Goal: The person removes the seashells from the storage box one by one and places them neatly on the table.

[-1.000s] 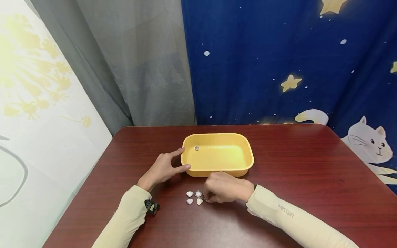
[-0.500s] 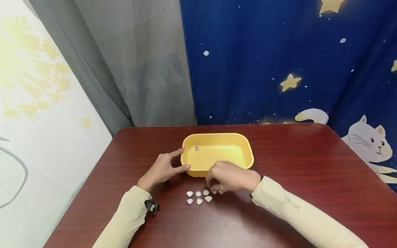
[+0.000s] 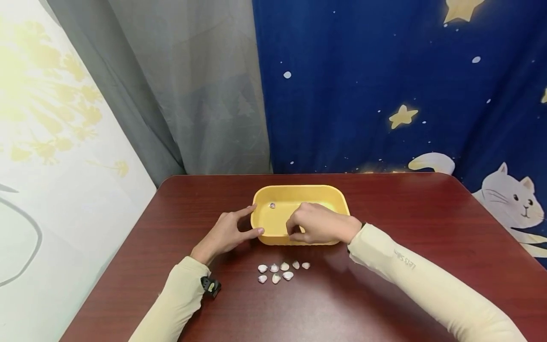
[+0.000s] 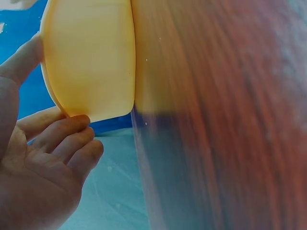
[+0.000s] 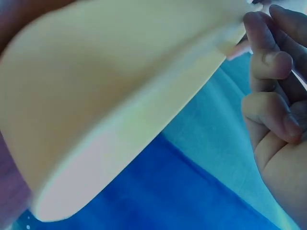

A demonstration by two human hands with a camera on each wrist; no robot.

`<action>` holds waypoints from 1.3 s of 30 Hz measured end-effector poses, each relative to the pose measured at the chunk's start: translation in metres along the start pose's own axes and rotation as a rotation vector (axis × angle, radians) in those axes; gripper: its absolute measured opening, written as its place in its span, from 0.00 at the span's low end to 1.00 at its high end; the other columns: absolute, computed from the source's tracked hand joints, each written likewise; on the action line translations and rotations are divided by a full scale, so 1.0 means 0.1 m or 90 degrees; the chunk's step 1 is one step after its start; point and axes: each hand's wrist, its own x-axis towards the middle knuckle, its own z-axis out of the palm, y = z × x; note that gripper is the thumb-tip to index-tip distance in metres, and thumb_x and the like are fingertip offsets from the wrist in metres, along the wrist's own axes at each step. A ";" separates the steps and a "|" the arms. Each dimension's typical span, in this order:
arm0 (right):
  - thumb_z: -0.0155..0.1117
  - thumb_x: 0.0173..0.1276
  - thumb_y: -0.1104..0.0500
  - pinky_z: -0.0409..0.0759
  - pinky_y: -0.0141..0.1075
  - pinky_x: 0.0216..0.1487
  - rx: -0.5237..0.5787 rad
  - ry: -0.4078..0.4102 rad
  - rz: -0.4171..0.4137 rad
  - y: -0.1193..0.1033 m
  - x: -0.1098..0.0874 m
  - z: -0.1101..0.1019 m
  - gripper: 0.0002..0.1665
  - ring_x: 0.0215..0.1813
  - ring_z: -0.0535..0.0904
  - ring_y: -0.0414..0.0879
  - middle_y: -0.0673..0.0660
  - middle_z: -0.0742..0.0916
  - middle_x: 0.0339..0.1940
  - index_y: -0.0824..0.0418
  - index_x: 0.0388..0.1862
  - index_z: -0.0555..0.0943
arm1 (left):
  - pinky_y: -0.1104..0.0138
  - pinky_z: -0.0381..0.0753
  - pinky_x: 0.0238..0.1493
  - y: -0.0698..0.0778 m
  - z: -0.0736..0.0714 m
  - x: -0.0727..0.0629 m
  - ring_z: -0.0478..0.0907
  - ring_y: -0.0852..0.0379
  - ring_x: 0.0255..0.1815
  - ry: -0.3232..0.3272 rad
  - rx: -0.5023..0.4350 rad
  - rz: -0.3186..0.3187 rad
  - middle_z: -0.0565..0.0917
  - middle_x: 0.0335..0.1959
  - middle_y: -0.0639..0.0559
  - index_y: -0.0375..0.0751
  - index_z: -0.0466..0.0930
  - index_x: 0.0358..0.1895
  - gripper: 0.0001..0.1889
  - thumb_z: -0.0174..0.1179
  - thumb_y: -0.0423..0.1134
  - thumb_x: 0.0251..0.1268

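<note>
In the head view my left hand point(image 3: 226, 234) holds the left end of a yellow plastic basin point(image 3: 267, 226), its thumb and index finger on the rim. The left wrist view has the other fingers bent against the basin's outer wall. Over the basin's near side, my right hand point(image 3: 318, 224) has its fingertips pinched together, with a seashell mostly hidden between them. A small shell point(image 3: 272, 205) lies inside the basin near its left end. In front of the basin, several pale seashells point(image 3: 285, 267) lie in two rows on the table.
All of this stands on a dark reddish-brown table point(image 3: 397, 223) with rounded far corners. Behind it hang a grey curtain point(image 3: 213, 95) and a blue curtain point(image 3: 333, 104) with stars and a cat. A white patterned panel point(image 3: 64, 190) is at the left.
My right hand has moved up from beside the shells to over the basin, uncovering shells at the rows' right end. My left hand and the basin have stayed put.
</note>
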 end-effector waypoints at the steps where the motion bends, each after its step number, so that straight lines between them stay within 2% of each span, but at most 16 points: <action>1: 0.72 0.64 0.56 0.78 0.28 0.34 -0.002 0.000 0.002 0.02 0.02 -0.03 0.07 0.28 0.78 0.33 0.38 0.85 0.22 0.48 0.26 0.87 | 0.48 0.71 0.72 0.00 0.00 0.00 0.71 0.47 0.73 0.001 0.000 0.003 0.73 0.74 0.47 0.52 0.66 0.76 0.44 0.69 0.64 0.57; 10: 0.69 0.65 0.59 0.73 0.27 0.29 -0.010 -0.019 0.003 0.18 0.35 -0.15 0.09 0.25 0.73 0.34 0.42 0.83 0.20 0.51 0.24 0.86 | 0.48 0.72 0.71 -0.02 0.00 0.00 0.73 0.48 0.72 0.007 0.009 0.013 0.74 0.73 0.47 0.50 0.67 0.75 0.43 0.68 0.63 0.58; 15: 0.69 0.67 0.59 0.72 0.28 0.28 -0.014 -0.051 0.028 0.24 0.57 -0.16 0.09 0.25 0.73 0.36 0.44 0.83 0.21 0.53 0.26 0.86 | 0.49 0.73 0.70 -0.01 0.00 0.00 0.73 0.48 0.72 0.011 0.017 0.020 0.74 0.72 0.47 0.49 0.67 0.75 0.43 0.68 0.63 0.58; 18: 0.68 0.66 0.60 0.72 0.28 0.27 -0.028 -0.050 0.036 0.28 0.67 -0.14 0.08 0.25 0.74 0.37 0.45 0.84 0.22 0.53 0.26 0.86 | 0.50 0.74 0.70 0.00 0.00 0.00 0.73 0.48 0.71 0.009 0.014 0.017 0.74 0.72 0.48 0.49 0.67 0.75 0.43 0.68 0.63 0.58; 23: 0.69 0.64 0.60 0.76 0.30 0.30 -0.082 -0.028 0.044 0.36 0.83 -0.08 0.07 0.27 0.77 0.38 0.46 0.86 0.24 0.52 0.26 0.87 | 0.50 0.74 0.70 0.01 0.01 -0.01 0.74 0.49 0.70 0.009 0.016 0.010 0.75 0.71 0.47 0.49 0.68 0.75 0.43 0.68 0.62 0.58; 27: 0.73 0.63 0.57 0.80 0.35 0.34 -0.112 -0.033 0.070 0.42 0.94 0.00 0.08 0.29 0.80 0.40 0.47 0.87 0.25 0.52 0.24 0.86 | 0.50 0.74 0.70 0.01 0.00 -0.02 0.74 0.49 0.70 0.009 0.017 0.009 0.76 0.71 0.47 0.48 0.69 0.74 0.42 0.69 0.62 0.58; 32: 0.73 0.63 0.59 0.84 0.39 0.38 -0.105 -0.046 0.092 0.51 1.02 0.12 0.02 0.32 0.82 0.44 0.49 0.90 0.29 0.55 0.30 0.89 | 0.50 0.74 0.70 0.03 -0.01 -0.01 0.74 0.48 0.71 0.002 0.021 0.001 0.76 0.71 0.46 0.48 0.69 0.74 0.43 0.69 0.63 0.58; 35: 0.72 0.64 0.59 0.84 0.39 0.41 -0.111 -0.057 0.099 0.58 1.06 0.22 0.03 0.34 0.83 0.44 0.50 0.91 0.33 0.55 0.34 0.90 | 0.50 0.74 0.70 0.03 -0.01 -0.01 0.74 0.48 0.71 0.002 0.023 -0.005 0.76 0.71 0.46 0.49 0.68 0.75 0.43 0.69 0.63 0.58; 39: 0.70 0.65 0.59 0.84 0.38 0.40 -0.123 -0.057 0.109 0.65 1.10 0.33 0.03 0.33 0.81 0.43 0.49 0.90 0.32 0.54 0.32 0.89 | 0.51 0.74 0.70 0.03 0.01 -0.01 0.75 0.48 0.70 0.005 0.023 -0.004 0.76 0.70 0.46 0.49 0.69 0.74 0.43 0.69 0.63 0.58</action>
